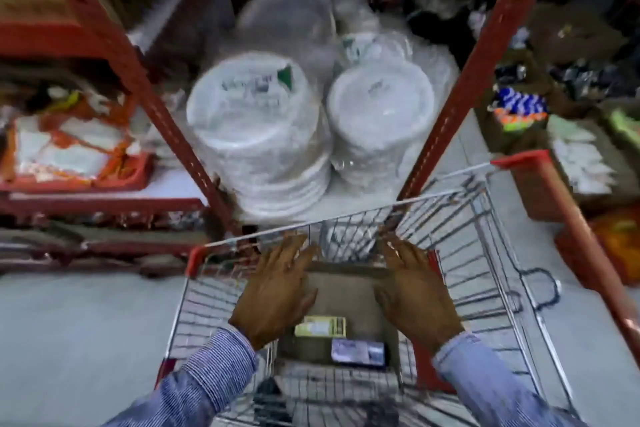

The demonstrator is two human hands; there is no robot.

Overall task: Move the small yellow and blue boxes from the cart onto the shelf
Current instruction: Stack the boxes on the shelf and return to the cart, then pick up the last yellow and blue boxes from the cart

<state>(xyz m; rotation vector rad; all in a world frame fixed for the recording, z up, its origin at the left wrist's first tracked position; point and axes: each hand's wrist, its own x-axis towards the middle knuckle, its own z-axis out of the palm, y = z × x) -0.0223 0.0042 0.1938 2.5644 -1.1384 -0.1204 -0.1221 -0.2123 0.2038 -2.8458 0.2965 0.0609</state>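
A wire shopping cart (491, 253) with red corners stands in front of a red-framed shelf (162, 121). Inside the cart lies a brown cardboard box (346, 291). A small yellow box (320, 326) and a small blue box (357, 352) rest in it near me. My left hand (277, 291) hovers over the cardboard box's left side, fingers spread, holding nothing. Over the right side my right hand (414, 291) is held the same way, empty. Both hands are above the small boxes and apart from them. The view is blurred.
Stacks of wrapped white disposable plates (256, 135) fill the low shelf board straight ahead. Red trays with packets (69, 156) sit on the left shelf. Cardboard cartons of goods (571, 163) and an orange item stand on the floor at right. Grey floor lies left of the cart.
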